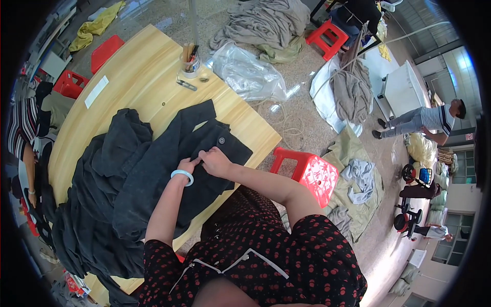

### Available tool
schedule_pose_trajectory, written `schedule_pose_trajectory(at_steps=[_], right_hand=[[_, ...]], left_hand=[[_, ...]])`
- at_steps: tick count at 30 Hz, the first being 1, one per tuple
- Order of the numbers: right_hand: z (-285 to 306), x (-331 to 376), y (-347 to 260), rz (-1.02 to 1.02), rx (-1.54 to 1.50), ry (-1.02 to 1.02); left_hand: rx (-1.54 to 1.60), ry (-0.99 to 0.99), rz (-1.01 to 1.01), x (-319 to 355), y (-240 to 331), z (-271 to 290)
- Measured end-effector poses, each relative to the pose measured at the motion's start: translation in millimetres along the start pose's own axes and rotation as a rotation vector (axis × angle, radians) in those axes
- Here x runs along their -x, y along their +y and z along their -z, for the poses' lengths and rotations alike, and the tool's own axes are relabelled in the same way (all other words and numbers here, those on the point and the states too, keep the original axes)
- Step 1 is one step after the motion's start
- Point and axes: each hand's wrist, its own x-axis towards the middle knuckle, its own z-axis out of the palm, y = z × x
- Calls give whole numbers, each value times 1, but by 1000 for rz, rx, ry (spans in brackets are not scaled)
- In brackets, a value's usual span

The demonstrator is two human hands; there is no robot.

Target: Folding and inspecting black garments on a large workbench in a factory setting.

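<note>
Dark garment (pixel 169 169) lies spread on the wooden worktop (pixel 143 66), beside a heap of dark clothes (pixel 97 204). Left hand (pixel 190 165) and right hand (pixel 215 161) meet at its edge near a button (pixel 222 140), each grip pinched closed on the fabric. Cup of tools (pixel 191 64) stands well apart. Red stool (pixel 307 171) sits just beside the worktop.

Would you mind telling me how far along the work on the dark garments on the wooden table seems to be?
In hand: the left hand and right hand meet on one dark garment spread flat on the wooden table, near its button. Left or done: a heap of dark garments lies at the left, and the view does not show whether it is finished or waiting. Scissors lie unused farther back.
</note>
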Motion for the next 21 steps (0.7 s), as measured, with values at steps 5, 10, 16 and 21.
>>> schedule_pose_trajectory(at_steps=[5,10,16,21], right_hand=[[4,2,-2,14,152,-51],[9,2,5,66,241,-110],[11,1,-2,156,330,-185],[0,2,5,272,360,-158]], left_hand=[[-181,45,-164,-4,-4,-1],[-527,-55,-433,6,6,3],[-799,6,-486,24,0,-3],[-710,106,-515,27,-13,-12]])
